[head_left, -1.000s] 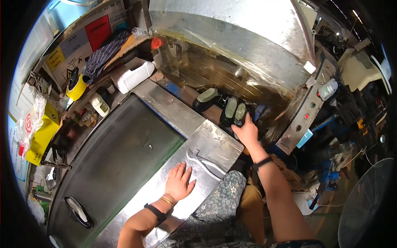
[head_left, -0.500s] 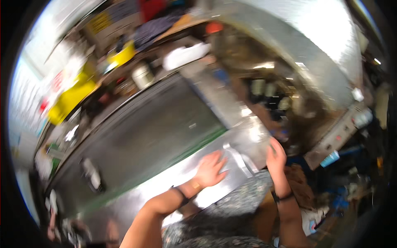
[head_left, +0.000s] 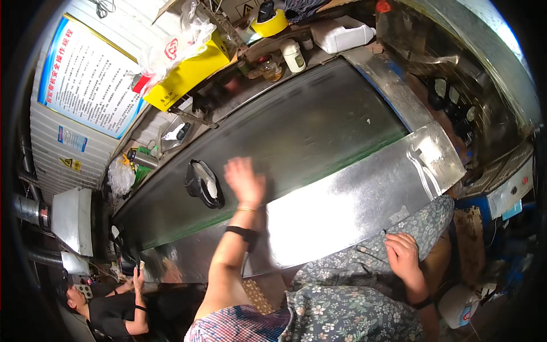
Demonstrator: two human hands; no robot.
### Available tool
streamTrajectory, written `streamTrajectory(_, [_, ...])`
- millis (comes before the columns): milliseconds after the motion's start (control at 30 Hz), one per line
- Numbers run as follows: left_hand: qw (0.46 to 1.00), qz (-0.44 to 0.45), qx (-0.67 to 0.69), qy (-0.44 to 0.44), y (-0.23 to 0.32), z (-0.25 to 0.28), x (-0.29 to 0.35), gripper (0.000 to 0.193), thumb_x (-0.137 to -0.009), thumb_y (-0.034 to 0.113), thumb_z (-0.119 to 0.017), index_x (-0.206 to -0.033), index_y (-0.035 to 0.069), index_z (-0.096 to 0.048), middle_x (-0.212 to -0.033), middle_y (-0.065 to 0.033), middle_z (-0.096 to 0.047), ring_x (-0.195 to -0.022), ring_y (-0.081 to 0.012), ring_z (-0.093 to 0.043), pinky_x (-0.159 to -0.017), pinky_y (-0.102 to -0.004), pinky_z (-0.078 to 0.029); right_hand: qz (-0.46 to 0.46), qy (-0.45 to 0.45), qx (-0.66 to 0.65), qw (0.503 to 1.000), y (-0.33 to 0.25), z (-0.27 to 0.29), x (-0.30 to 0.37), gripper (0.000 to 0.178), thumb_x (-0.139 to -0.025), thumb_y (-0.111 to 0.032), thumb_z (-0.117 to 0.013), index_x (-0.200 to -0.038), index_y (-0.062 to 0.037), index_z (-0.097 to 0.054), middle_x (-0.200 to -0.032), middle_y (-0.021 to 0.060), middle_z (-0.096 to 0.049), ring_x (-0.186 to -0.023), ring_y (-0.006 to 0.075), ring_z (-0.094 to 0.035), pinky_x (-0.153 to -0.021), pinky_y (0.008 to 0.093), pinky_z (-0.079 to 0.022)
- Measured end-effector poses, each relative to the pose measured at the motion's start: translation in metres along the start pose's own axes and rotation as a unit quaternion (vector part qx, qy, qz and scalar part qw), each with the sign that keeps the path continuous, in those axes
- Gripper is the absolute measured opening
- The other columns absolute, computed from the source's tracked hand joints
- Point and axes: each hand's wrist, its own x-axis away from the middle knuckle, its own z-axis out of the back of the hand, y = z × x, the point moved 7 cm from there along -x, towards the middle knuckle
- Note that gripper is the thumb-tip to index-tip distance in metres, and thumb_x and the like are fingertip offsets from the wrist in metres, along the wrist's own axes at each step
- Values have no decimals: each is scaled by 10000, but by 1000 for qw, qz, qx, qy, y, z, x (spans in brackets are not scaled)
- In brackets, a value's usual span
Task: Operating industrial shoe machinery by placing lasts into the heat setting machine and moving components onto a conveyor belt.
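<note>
A black shoe [head_left: 204, 183] with a pale lining lies on the dark conveyor belt [head_left: 307, 122]. Just right of it, my left hand [head_left: 245, 179] reaches over the belt with fingers spread, holding nothing. My right hand [head_left: 403, 259] is low at the right, in front of the flowered apron [head_left: 347, 310]. Its fingers are curled, and a small dark tip shows by them; what they hold, if anything, I cannot make out. White curved strips [head_left: 424, 168] lie at the right end of the shiny metal ledge [head_left: 325, 219].
Another person [head_left: 117, 308] works at the belt's left end, arms raised near a dark shoe [head_left: 119, 248]. Behind the belt, a shelf carries a yellow box [head_left: 188, 74], a pale cup [head_left: 293, 56] and a white jug [head_left: 343, 35]. Several dark shoes [head_left: 450, 100] sit at the right.
My view has turned left. My left hand has gone from the metal ledge out over the belt, close to the shoe. The right hand has drawn back from the ledge toward the apron.
</note>
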Motion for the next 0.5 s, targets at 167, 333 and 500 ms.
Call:
streamTrajectory(167, [895,420,148,37,-342,14,93,845,-685,386,-771,-1273,-140,-469,-1293,-254,-547,-1210,-316,-524,-994,-403,-411,42,26,-36,998,-18,-11,-9,105,-765,-65,-652,-866,-57,-681,-958,100,-690,-916,301,-634,-875,415,-480])
streamTrajectory(333, [796,452,387,-109,-218,-50,105,499,-792,334,-707,-893,-152,-654,-820,-110,-670,-743,-158,-612,-626,-329,-484,10,37,2,999,-8,2,2,124,-780,-89,-659,-895,-58,-694,-954,100,-695,-890,291,-649,-830,395,-501])
streamTrajectory(500, [607,311,701,-208,-28,37,82,374,-887,266,-612,-1042,-73,-636,-934,-113,-670,-798,-185,-656,-707,-329,-544,-134,34,-101,985,17,22,4,211,-859,-162,-658,-1024,-34,-684,-929,154,-689,-821,290,-666,-728,365,-528])
